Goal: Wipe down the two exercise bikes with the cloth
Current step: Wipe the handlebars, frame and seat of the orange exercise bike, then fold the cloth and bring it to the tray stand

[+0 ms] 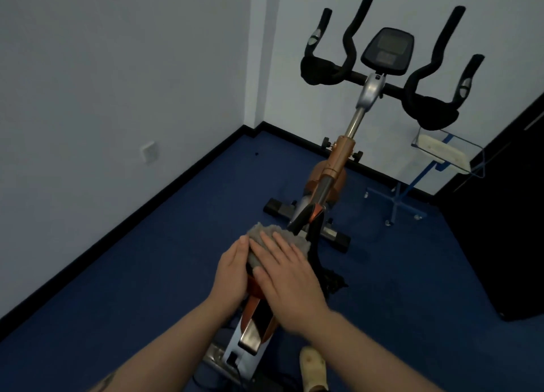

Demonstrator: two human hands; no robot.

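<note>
A grey cloth (275, 241) lies bunched on the orange and silver frame of an exercise bike (338, 162), low down near the middle of the view. The right hand (287, 276) presses flat on top of it with fingers straight and spread, while the left hand (234, 269) cups its left side, fingers extended against the fabric. The bike's black handlebars (353, 76) and console (387, 51) rise ahead toward the white wall (117, 97), above blue carpet (147, 274).
</note>
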